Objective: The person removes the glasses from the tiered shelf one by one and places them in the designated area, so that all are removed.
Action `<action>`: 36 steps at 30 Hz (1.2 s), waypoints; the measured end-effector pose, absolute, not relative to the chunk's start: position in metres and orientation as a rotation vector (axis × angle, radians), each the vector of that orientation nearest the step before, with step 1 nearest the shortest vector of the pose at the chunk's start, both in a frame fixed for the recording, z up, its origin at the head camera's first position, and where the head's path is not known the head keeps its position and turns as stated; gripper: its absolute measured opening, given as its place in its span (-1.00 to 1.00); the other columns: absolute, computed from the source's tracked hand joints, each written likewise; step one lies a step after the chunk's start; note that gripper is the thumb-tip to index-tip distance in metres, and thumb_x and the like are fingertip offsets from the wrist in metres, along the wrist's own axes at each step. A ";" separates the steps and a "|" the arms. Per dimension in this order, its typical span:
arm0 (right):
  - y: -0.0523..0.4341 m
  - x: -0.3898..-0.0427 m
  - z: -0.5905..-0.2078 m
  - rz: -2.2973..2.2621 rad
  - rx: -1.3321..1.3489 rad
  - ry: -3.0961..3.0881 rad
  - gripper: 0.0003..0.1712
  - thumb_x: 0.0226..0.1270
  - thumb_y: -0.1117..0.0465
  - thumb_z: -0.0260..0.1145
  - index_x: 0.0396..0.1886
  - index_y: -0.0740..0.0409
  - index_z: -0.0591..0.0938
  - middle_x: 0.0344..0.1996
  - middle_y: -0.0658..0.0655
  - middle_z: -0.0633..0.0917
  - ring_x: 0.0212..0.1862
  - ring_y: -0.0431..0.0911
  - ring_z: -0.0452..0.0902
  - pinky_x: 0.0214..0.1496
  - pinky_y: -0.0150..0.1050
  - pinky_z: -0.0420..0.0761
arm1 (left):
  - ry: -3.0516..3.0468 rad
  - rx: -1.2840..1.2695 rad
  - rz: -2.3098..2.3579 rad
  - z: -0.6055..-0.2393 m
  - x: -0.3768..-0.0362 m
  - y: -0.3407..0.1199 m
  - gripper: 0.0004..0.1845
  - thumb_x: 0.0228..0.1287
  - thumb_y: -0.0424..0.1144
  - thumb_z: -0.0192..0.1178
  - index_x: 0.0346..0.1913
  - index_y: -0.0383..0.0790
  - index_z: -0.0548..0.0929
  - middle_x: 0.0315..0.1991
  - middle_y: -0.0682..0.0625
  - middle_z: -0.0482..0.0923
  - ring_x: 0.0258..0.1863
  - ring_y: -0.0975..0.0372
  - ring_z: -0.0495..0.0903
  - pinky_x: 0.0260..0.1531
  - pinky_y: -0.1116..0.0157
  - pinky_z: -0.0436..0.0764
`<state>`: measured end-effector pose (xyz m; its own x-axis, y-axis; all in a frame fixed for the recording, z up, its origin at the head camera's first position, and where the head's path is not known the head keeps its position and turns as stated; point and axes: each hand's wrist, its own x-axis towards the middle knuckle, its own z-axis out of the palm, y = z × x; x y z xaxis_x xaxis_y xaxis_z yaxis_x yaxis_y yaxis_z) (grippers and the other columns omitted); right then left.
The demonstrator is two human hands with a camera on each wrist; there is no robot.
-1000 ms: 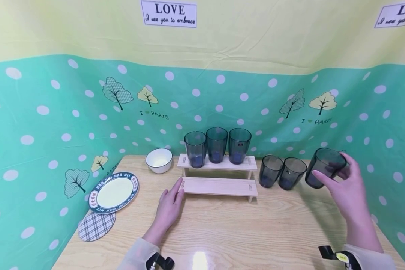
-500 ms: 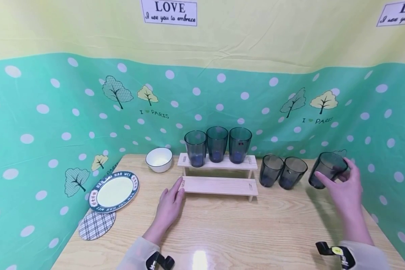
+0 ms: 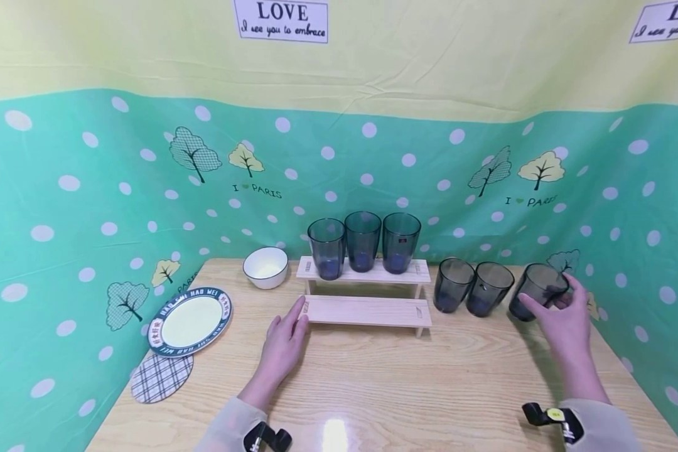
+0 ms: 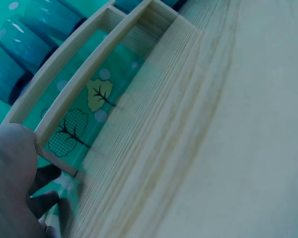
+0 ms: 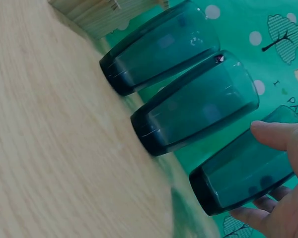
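Note:
At the right, my right hand (image 3: 567, 320) grips a dark tinted glass tumbler (image 3: 533, 292), thumb on its near side and fingers round the far side. The right wrist view shows this tumbler (image 5: 243, 166) close above the table; whether its base touches is unclear. Two matching tumblers (image 3: 454, 285) (image 3: 488, 290) stand side by side just left of it. My left hand (image 3: 282, 345) touches the left end of a two-tier wooden rack (image 3: 367, 311), its fingers loosely extended. In the left wrist view, the hand (image 4: 12, 173) lies at the rack's corner. Three tumblers (image 3: 363, 242) stand on the upper tier.
A white bowl (image 3: 266, 268) with a dark rim stands left of the rack. Farther left, a blue-rimmed plate (image 3: 217, 333) leans near the cloth wall, by a checked round mat (image 3: 162, 378). Polka-dotted green cloth (image 3: 367, 163) hangs behind the wooden table (image 3: 401, 383).
My right hand has lowered the tumbler and brought it leftward, close beside the two standing tumblers. My left hand stays at the rack's left end.

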<state>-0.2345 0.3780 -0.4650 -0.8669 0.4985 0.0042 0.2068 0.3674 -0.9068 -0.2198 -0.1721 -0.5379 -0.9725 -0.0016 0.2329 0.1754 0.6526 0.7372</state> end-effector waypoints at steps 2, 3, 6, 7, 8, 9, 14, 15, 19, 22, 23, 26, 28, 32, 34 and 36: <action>0.378 -0.236 -0.467 1.502 -0.626 -2.354 0.33 0.44 -0.19 0.58 0.87 -0.24 -0.13 0.67 0.39 0.24 0.61 0.32 0.21 0.58 0.25 0.41 | -2.657 -0.141 -1.218 -0.538 -0.220 -0.172 -0.42 0.84 -0.08 -0.01 0.74 -0.14 0.32 0.61 -0.13 0.41 0.56 -0.13 0.45 0.73 -0.19 -0.06; 0.377 -0.237 -0.469 1.502 -0.628 -2.353 0.33 0.43 -0.18 0.59 0.87 -0.24 -0.13 0.67 0.38 0.24 0.61 0.32 0.21 0.59 0.24 0.41 | -2.657 -0.142 -1.218 -0.538 -0.220 -0.172 -0.42 0.84 -0.08 -0.01 0.74 -0.15 0.32 0.61 -0.13 0.41 0.56 -0.13 0.45 0.73 -0.19 -0.06; 0.377 -0.239 -0.472 1.521 -0.627 -2.344 0.34 0.43 -0.16 0.60 0.87 -0.25 -0.13 0.68 0.37 0.24 0.62 0.31 0.21 0.62 0.22 0.39 | -2.657 -0.141 -1.215 -0.539 -0.220 -0.173 -0.42 0.84 -0.08 -0.01 0.73 -0.15 0.32 0.62 -0.12 0.40 0.56 -0.13 0.45 0.73 -0.19 -0.06; 0.376 -0.239 -0.473 1.520 -0.625 -2.341 0.34 0.42 -0.16 0.61 0.87 -0.24 -0.13 0.68 0.38 0.24 0.62 0.31 0.21 0.63 0.22 0.38 | -2.657 -0.140 -1.216 -0.539 -0.220 -0.173 -0.42 0.84 -0.07 -0.01 0.73 -0.16 0.32 0.62 -0.12 0.40 0.56 -0.13 0.45 0.73 -0.19 -0.06; 0.376 -0.240 -0.473 1.520 -0.623 -2.343 0.35 0.43 -0.15 0.61 0.87 -0.23 -0.13 0.68 0.38 0.23 0.62 0.31 0.21 0.63 0.22 0.38 | -2.656 -0.139 -1.216 -0.539 -0.220 -0.173 -0.42 0.84 -0.07 -0.01 0.73 -0.16 0.33 0.62 -0.12 0.40 0.56 -0.13 0.45 0.73 -0.19 -0.06; 0.376 -0.240 -0.474 1.522 -0.620 -2.343 0.35 0.43 -0.15 0.61 0.87 -0.22 -0.13 0.68 0.39 0.23 0.62 0.31 0.21 0.64 0.23 0.37 | -2.657 -0.138 -1.216 -0.539 -0.220 -0.173 -0.42 0.84 -0.07 -0.01 0.73 -0.16 0.33 0.62 -0.12 0.40 0.56 -0.12 0.45 0.73 -0.19 -0.06; 0.376 -0.241 -0.478 1.512 -0.611 -2.366 0.36 0.44 -0.16 0.59 0.88 -0.13 -0.16 0.69 0.42 0.22 0.63 0.35 0.21 0.64 0.28 0.35 | -2.658 -0.141 -1.218 -0.539 -0.220 -0.173 -0.42 0.84 -0.08 -0.01 0.73 -0.18 0.33 0.62 -0.12 0.40 0.57 -0.11 0.44 0.73 -0.20 -0.06; 0.376 -0.241 -0.480 1.510 -0.614 -2.368 0.36 0.44 -0.16 0.59 0.87 -0.12 -0.16 0.69 0.42 0.22 0.63 0.35 0.21 0.64 0.28 0.35 | -2.657 -0.143 -1.218 -0.539 -0.220 -0.173 -0.42 0.84 -0.08 -0.01 0.73 -0.18 0.33 0.62 -0.12 0.40 0.57 -0.11 0.44 0.73 -0.20 -0.06; 0.376 -0.243 -0.483 1.514 -0.620 -2.362 0.36 0.45 -0.15 0.59 0.88 -0.13 -0.16 0.70 0.42 0.19 0.65 0.35 0.18 0.65 0.29 0.34 | -2.661 -0.145 -1.213 -0.539 -0.220 -0.173 -0.42 0.84 -0.08 -0.01 0.73 -0.16 0.32 0.61 -0.13 0.41 0.57 -0.11 0.44 0.73 -0.19 -0.06; 0.377 -0.244 -0.486 1.521 -0.611 -2.356 0.36 0.44 -0.14 0.60 0.87 -0.15 -0.16 0.71 0.41 0.17 0.66 0.36 0.17 0.64 0.30 0.35 | -2.663 -0.143 -1.215 -0.539 -0.220 -0.172 -0.42 0.84 -0.08 -0.01 0.73 -0.15 0.32 0.61 -0.12 0.41 0.57 -0.11 0.44 0.73 -0.19 -0.07; 0.377 -0.244 -0.487 1.521 -0.605 -2.359 0.36 0.44 -0.14 0.60 0.88 -0.16 -0.17 0.72 0.40 0.16 0.66 0.36 0.16 0.64 0.30 0.35 | -2.663 -0.144 -1.216 -0.539 -0.220 -0.172 -0.42 0.84 -0.08 -0.01 0.73 -0.16 0.32 0.61 -0.13 0.41 0.57 -0.11 0.44 0.73 -0.19 -0.07; 0.378 -0.245 -0.489 1.525 -0.586 -2.363 0.36 0.45 -0.15 0.59 0.87 -0.17 -0.18 0.72 0.39 0.14 0.66 0.36 0.15 0.63 0.31 0.35 | -2.663 -0.142 -1.216 -0.539 -0.220 -0.172 -0.42 0.84 -0.07 -0.02 0.73 -0.16 0.32 0.62 -0.12 0.40 0.57 -0.12 0.44 0.73 -0.19 -0.07; 0.379 -0.246 -0.490 1.525 -0.576 -2.371 0.36 0.45 -0.16 0.58 0.87 -0.18 -0.19 0.73 0.39 0.13 0.67 0.37 0.15 0.64 0.32 0.34 | -2.662 -0.140 -1.214 -0.539 -0.220 -0.172 -0.42 0.84 -0.07 -0.01 0.73 -0.16 0.32 0.62 -0.12 0.41 0.56 -0.12 0.44 0.73 -0.19 -0.07; 0.379 -0.246 -0.491 1.524 -0.562 -2.375 0.37 0.46 -0.17 0.58 0.87 -0.19 -0.20 0.72 0.40 0.14 0.67 0.38 0.15 0.64 0.33 0.32 | -2.660 -0.139 -1.213 -0.538 -0.220 -0.172 -0.42 0.84 -0.07 -0.01 0.73 -0.16 0.33 0.62 -0.12 0.41 0.56 -0.13 0.44 0.73 -0.19 -0.06; 0.378 -0.247 -0.491 1.532 -0.549 -2.368 0.36 0.46 -0.17 0.58 0.87 -0.19 -0.20 0.72 0.41 0.13 0.67 0.39 0.14 0.65 0.34 0.29 | -2.659 -0.140 -1.214 -0.538 -0.220 -0.172 -0.42 0.84 -0.07 -0.01 0.73 -0.16 0.33 0.62 -0.12 0.40 0.56 -0.13 0.44 0.73 -0.19 -0.06; 0.377 -0.247 -0.491 1.532 -0.540 -2.367 0.36 0.46 -0.17 0.57 0.87 -0.19 -0.20 0.72 0.42 0.12 0.67 0.40 0.13 0.66 0.35 0.27 | -2.657 -0.143 -1.215 -0.538 -0.220 -0.172 -0.42 0.84 -0.07 -0.01 0.73 -0.16 0.33 0.62 -0.13 0.40 0.56 -0.13 0.45 0.73 -0.18 -0.06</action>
<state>-0.2467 0.3774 -0.4915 -0.8940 0.4475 0.0234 0.1620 0.3714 -0.9142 -0.2199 -0.1721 -0.5382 -0.9721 -0.0014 0.2347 0.1766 0.6542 0.7354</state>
